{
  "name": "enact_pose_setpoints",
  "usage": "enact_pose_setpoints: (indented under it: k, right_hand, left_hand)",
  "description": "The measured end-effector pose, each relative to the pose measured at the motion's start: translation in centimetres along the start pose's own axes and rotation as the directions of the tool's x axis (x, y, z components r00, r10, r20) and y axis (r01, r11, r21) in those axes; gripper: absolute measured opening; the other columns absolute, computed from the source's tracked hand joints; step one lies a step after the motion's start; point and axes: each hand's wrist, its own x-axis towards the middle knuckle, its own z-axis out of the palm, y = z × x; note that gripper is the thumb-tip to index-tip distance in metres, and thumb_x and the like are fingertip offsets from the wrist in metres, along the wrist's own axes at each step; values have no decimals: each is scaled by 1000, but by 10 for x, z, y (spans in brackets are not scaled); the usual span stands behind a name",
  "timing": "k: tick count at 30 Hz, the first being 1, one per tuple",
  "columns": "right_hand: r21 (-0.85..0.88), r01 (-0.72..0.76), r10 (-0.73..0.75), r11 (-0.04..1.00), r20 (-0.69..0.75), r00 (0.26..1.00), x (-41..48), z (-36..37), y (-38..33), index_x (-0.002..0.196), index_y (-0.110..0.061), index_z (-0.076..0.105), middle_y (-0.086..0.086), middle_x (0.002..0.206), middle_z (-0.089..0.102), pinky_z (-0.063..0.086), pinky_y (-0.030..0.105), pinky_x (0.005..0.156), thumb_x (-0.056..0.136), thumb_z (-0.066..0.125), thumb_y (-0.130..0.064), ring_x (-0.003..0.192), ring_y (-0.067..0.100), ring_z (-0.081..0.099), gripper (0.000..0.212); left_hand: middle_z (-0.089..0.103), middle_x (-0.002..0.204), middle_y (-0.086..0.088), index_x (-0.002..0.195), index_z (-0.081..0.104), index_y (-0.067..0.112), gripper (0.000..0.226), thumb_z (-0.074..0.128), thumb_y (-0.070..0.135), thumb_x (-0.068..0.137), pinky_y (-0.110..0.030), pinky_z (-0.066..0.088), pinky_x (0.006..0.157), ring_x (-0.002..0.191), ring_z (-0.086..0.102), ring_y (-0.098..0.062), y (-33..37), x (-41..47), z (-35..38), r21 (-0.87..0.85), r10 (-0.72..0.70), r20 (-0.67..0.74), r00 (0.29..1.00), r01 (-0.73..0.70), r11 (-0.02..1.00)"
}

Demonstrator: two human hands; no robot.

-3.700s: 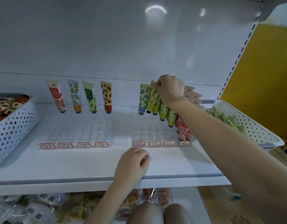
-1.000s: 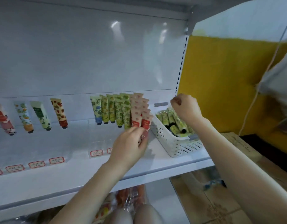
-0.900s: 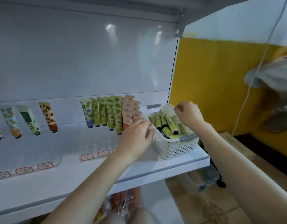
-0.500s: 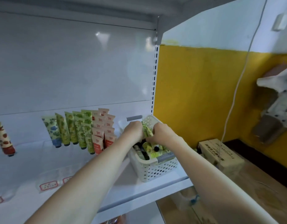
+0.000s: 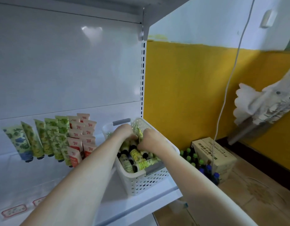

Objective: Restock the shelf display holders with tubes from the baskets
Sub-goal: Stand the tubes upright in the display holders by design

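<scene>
A white perforated basket point(image 5: 141, 181) stands at the right end of the shelf, filled with green-patterned tubes point(image 5: 137, 158) with black caps. Both my hands are inside it. My left hand point(image 5: 124, 132) and my right hand point(image 5: 150, 137) have their fingers curled round upright green tubes point(image 5: 138, 133) between them at the basket's far end. To the left, a clear display holder point(image 5: 43, 181) carries rows of standing green tubes point(image 5: 49, 141) and pink-and-red tubes point(image 5: 79, 137).
The shelf's front edge point(image 5: 141, 209) runs below the basket. Right of the shelf is a yellow wall with a white cable point(image 5: 225, 95). On the floor stand a cardboard box point(image 5: 216, 154) and several small bottles point(image 5: 199, 162).
Over the last second my view swung right and both hands moved into the basket. They have closed round green tubes at its far end.
</scene>
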Motion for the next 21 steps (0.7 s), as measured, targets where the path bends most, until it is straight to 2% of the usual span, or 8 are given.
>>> enact_pose_setpoints:
  k: [2,5,8,11,14,15,18,21]
  right_hand:
    - [60,-33,34,998,-6,999,0,-1,3,65,-14,35,0,63,42,32,23,44,84,60,-25,53,13,40,33]
    - [156,-71,75,985,-22,997,-2,-4,9,63,-14,34,-1,60,38,26,22,43,83,61,-29,51,12,35,37]
    - [204,-73,84,976,-43,996,-5,-4,11,63,-14,33,-2,58,36,25,22,42,82,61,-25,49,13,32,36]
    - [259,-56,79,964,-77,994,-5,-4,12,60,-14,30,-2,55,34,21,22,42,82,61,-25,46,13,29,39]
    - [330,-46,81,943,-96,992,-6,-7,14,62,-15,33,-2,58,36,22,22,44,81,62,-27,49,14,31,37]
    - [350,-36,79,936,-109,991,-8,-9,15,64,-15,34,-2,60,37,23,22,45,80,63,-29,51,13,32,36]
    - [416,45,36,908,-185,982,-15,-18,13,80,-14,42,-3,66,43,31,25,48,82,63,-28,56,13,39,26]
    - [583,140,12,801,-249,968,-27,-29,5,111,-17,45,-1,80,58,52,35,59,82,62,-23,64,15,55,34]
  left_hand:
    - [49,68,-4,68,49,10,24,60,25,84,-25,38,56,68,51,-19,-3,0,2,-52,-9,-3,1000,9,999]
    - [53,79,-5,82,52,9,22,60,30,83,-27,40,67,80,53,-21,-6,-2,4,-132,-21,-34,999,17,991]
    - [51,74,-3,86,53,9,24,58,33,84,-24,39,59,70,52,-17,-3,1,9,-200,-23,-56,998,12,980]
    - [61,89,-8,104,54,-2,32,53,25,87,-22,31,46,67,53,-12,1,-1,13,-141,-39,-40,998,33,989]
    - [50,73,-3,80,48,7,20,60,21,86,-20,30,45,58,43,-10,1,0,12,-156,-59,-63,996,48,987]
    - [46,71,-1,84,49,7,18,62,19,85,-20,30,45,56,42,-10,1,-3,9,-214,-72,-70,995,56,975]
    - [53,93,-4,124,43,5,50,67,13,81,-22,34,46,71,54,-15,-4,-10,1,-516,-91,-170,981,-9,857]
    - [48,101,-7,120,40,1,53,69,15,78,-25,33,49,88,54,-23,-6,-31,-16,-644,-84,-358,930,-181,744]
